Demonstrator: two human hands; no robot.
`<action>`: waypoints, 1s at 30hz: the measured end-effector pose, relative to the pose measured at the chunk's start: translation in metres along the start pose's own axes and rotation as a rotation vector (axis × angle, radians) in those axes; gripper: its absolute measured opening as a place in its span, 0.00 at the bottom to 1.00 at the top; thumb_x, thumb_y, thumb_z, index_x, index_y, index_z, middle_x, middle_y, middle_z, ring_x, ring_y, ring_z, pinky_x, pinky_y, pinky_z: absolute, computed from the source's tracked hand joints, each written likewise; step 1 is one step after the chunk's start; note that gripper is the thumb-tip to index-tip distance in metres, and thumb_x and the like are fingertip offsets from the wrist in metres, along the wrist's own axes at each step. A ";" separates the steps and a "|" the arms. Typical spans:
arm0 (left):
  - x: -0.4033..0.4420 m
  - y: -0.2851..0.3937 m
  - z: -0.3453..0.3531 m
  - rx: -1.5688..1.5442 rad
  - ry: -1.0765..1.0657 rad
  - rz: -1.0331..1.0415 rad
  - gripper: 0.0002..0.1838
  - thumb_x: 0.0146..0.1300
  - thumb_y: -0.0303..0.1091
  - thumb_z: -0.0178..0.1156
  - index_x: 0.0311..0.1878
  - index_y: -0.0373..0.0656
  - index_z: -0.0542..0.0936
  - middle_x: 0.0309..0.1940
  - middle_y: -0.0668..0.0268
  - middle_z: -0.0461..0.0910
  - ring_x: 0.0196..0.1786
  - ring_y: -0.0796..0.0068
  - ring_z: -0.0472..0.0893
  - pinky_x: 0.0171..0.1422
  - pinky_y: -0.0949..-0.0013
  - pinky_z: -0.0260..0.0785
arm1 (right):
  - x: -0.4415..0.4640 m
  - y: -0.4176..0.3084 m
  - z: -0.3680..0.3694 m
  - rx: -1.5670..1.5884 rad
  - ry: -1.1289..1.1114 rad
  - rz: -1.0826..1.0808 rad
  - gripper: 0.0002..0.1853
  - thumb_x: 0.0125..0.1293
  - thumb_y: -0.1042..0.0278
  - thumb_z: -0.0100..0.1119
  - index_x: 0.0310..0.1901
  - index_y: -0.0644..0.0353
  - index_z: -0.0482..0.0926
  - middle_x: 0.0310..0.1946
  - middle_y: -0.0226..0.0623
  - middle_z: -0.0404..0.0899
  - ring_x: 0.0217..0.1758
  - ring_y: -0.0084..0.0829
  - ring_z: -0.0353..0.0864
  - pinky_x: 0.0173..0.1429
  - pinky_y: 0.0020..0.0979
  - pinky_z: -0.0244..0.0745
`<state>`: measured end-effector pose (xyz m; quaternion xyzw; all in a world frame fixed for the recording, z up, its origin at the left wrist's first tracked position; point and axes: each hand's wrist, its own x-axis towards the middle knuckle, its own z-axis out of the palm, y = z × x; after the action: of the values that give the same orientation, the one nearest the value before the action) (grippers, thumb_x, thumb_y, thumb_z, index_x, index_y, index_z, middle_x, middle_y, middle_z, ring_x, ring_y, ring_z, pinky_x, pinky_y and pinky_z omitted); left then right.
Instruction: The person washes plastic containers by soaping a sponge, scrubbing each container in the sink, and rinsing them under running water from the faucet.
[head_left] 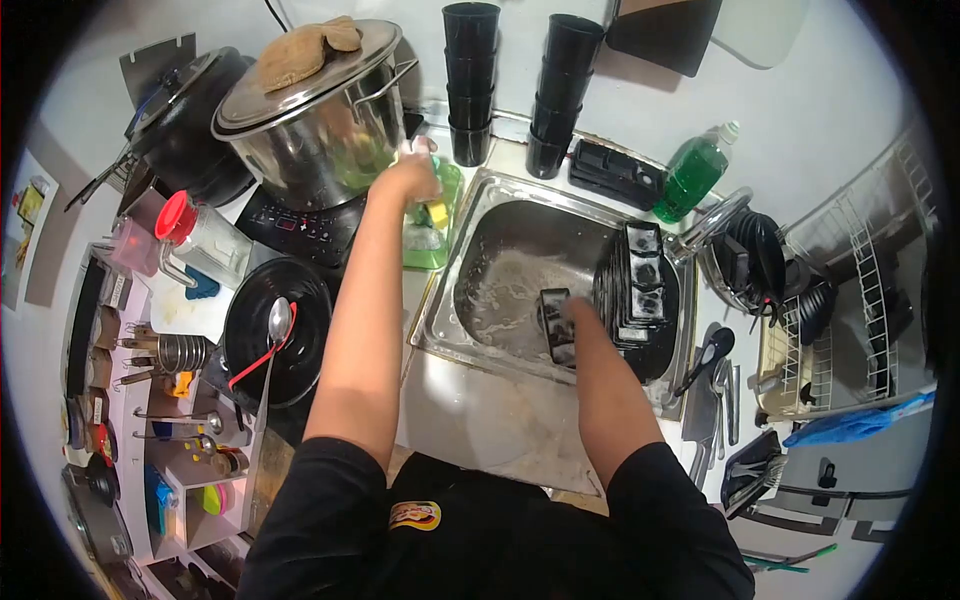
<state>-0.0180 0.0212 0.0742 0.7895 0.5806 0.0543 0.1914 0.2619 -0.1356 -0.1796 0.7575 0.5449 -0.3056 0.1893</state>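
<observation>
My left hand (412, 172) is over a green tray (425, 259) left of the sink, its fingers curled, with white foam or something pale at them. A yellow piece (438, 213) lies in that tray just below the hand. Down in the metal sink (490, 345), my right hand (577, 312) grips a small black divided sauce dish (556, 340), wet with suds. Beside it, on the sink's right side, stand several similar black dishes (646, 270) stacked with foam on them. What the left fingers hold is too small to tell.
A large steel pot (330, 140) stands back left, a black pan (262, 340) with a spoon nearer. Black cup stacks (470, 90) and a green soap bottle (695, 175) line the back. The faucet (715, 225), utensils (715, 400) and wire rack (860, 290) are right.
</observation>
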 end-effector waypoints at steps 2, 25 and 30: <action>0.014 -0.006 0.010 0.017 -0.081 0.025 0.46 0.41 0.32 0.62 0.66 0.40 0.52 0.63 0.42 0.55 0.64 0.50 0.62 0.65 0.62 0.59 | 0.012 -0.005 -0.033 0.232 0.313 -0.043 0.13 0.49 0.69 0.55 0.36 0.65 0.80 0.43 0.52 0.77 0.49 0.49 0.74 0.53 0.40 0.71; 0.016 -0.016 0.070 0.102 0.074 -0.191 0.20 0.51 0.31 0.55 0.51 0.44 0.73 0.49 0.52 0.74 0.52 0.50 0.74 0.54 0.56 0.69 | -0.062 0.049 -0.250 -0.033 0.869 -0.066 0.39 0.39 0.63 0.68 0.58 0.46 0.64 0.54 0.32 0.65 0.59 0.42 0.64 0.60 0.48 0.61; 0.002 0.006 0.027 -0.168 0.551 -0.056 0.15 0.48 0.32 0.59 0.41 0.43 0.74 0.37 0.50 0.78 0.43 0.49 0.77 0.46 0.55 0.70 | -0.107 0.031 -0.225 -0.003 1.076 -0.225 0.39 0.38 0.64 0.69 0.57 0.48 0.65 0.52 0.33 0.67 0.56 0.44 0.65 0.54 0.50 0.65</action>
<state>-0.0040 0.0151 0.0508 0.7101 0.6256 0.3095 0.0924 0.3258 -0.0828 0.0579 0.7437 0.6429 0.1072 -0.1490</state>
